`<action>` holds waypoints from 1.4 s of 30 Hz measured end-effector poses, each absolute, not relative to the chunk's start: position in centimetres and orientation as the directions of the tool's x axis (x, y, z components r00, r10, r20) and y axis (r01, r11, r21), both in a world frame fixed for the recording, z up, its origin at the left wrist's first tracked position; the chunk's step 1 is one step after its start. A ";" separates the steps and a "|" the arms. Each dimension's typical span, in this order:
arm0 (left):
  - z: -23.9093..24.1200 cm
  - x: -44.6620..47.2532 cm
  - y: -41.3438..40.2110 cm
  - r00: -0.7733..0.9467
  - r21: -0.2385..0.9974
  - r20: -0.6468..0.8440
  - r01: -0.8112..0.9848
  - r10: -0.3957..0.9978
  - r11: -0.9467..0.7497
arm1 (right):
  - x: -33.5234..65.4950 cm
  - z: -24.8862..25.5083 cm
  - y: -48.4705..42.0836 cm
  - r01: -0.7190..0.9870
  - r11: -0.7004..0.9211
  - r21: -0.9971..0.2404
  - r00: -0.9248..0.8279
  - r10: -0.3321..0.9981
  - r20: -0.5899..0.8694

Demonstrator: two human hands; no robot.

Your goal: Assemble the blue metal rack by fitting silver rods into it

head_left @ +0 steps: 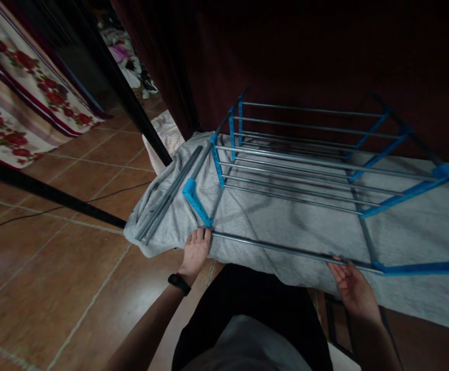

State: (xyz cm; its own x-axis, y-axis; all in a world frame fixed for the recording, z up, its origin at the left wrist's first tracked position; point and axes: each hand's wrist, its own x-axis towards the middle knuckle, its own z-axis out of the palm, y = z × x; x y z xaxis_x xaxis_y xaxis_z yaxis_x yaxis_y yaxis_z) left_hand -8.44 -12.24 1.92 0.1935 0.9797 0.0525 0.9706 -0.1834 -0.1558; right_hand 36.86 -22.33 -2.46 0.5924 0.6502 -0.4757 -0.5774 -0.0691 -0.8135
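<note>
A rack of grey metal rods and blue plastic connectors (198, 202) lies on a grey cloth (286, 232). My left hand (197, 251), with a black band on the wrist, is closed at the near left corner, where the nearest rod (270, 246) meets a blue connector. What its fingertips press on is partly hidden. Toward the other end of that same rod, my right hand (351, 286) grips it from below, fingers bent against the metal. The rod's right end meets a long blue connector (425, 268).
Several loose grey tubes (170, 198) lie side by side on the cloth's left end. Black poles (131, 98) slant across the left. A cable (104, 197) crosses the tiled floor (50, 273). A dark red curtain (305, 56) hangs behind the rack, a floral curtain (27, 87) farther left.
</note>
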 end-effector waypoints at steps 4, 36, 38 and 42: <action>1.7 -8.5 -12.2 0.190 -0.147 0.059 0.973 0.980 -0.180 | 36.9 -2.5 -22.4 -0.568 -0.068 -0.820 0.589 0.663 -0.463; 1.4 -8.7 -12.2 0.245 -0.234 0.107 0.948 0.964 -0.215 | 36.8 -3.5 -22.1 -0.617 0.052 -0.785 0.577 0.708 -0.407; 1.3 -8.8 -12.1 0.244 -0.245 0.106 0.946 0.964 -0.212 | 36.8 -3.7 -22.0 -0.620 0.066 -0.782 0.579 0.711 -0.399; 0.9 -9.0 -12.1 0.222 -0.262 0.106 0.947 0.969 -0.188 | 36.7 -4.0 -22.0 -0.634 0.098 -0.767 0.576 0.721 -0.385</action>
State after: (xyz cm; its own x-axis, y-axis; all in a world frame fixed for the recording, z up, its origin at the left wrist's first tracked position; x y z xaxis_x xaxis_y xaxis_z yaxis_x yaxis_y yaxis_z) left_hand -9.00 -12.11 0.89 0.2220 0.9693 0.1056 0.9467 -0.1883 -0.2615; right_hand 36.72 -22.00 -4.01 0.5764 0.7208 -0.3850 -0.6343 0.0976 -0.7669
